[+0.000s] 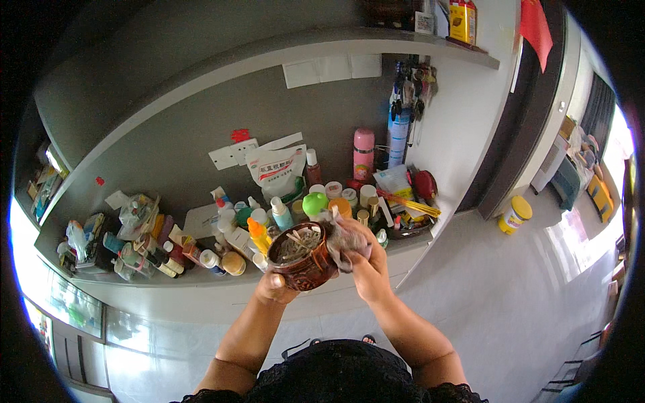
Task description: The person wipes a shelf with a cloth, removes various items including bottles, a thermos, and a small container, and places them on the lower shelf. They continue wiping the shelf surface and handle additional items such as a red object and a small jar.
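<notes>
A glazed brown pot (308,275) with a relief pattern is held up in front of the shelf, tilted so its mouth shows. Inside lie grey ash-like material (295,247) and several short pale sticks. My left hand (277,289) grips the pot low on its left side, thumb on the wall and the other fingers mostly hidden beneath. A crumpled greyish cloth (348,245) is bunched in my right hand (371,267), pressed against the pot's right side near the rim. Just behind the pot stand a yellow bottle with an orange cap (259,234) and a bright green round object (314,203).
Bottles and jars crowd the shelf (161,290), with a white pouch (279,173) and a pink flask (363,153) behind. A dark tray (410,233) holds small items at the right end. An upper shelf (255,48) juts out above. A yellow bucket (516,215) stands on the floor.
</notes>
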A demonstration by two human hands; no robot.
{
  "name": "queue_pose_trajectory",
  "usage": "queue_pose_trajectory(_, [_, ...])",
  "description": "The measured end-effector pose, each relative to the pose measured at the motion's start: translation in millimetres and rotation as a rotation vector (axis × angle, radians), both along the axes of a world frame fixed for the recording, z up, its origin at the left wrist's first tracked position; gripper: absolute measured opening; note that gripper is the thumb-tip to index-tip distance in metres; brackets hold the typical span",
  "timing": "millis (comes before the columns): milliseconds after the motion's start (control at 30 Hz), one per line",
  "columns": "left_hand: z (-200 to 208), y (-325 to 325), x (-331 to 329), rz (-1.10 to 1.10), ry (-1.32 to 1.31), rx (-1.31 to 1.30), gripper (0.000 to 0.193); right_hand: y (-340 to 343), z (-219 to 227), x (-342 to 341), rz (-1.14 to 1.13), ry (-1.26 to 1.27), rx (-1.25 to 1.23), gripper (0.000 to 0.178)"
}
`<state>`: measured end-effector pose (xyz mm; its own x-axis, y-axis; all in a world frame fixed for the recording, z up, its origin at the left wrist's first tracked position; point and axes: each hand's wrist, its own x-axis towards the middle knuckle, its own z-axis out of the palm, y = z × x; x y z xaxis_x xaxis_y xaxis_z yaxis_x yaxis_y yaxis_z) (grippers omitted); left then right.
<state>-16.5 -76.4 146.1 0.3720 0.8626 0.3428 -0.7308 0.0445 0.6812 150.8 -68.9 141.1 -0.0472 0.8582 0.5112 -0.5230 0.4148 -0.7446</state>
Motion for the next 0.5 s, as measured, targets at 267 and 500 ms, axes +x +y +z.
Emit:
queue_pose_trajectory(267, [3, 0, -4, 0.382, 0.285, -0.012, 0.093, -11, -12, 31, 0.103, 0.093, -0.323, 0.05])
queue_pose_trajectory(500, [-1, -19, 26, 0.367, 0.272, 0.13, 0.098, -7, 1, 2, -0.011, 0.28, -0.24, 0.054])
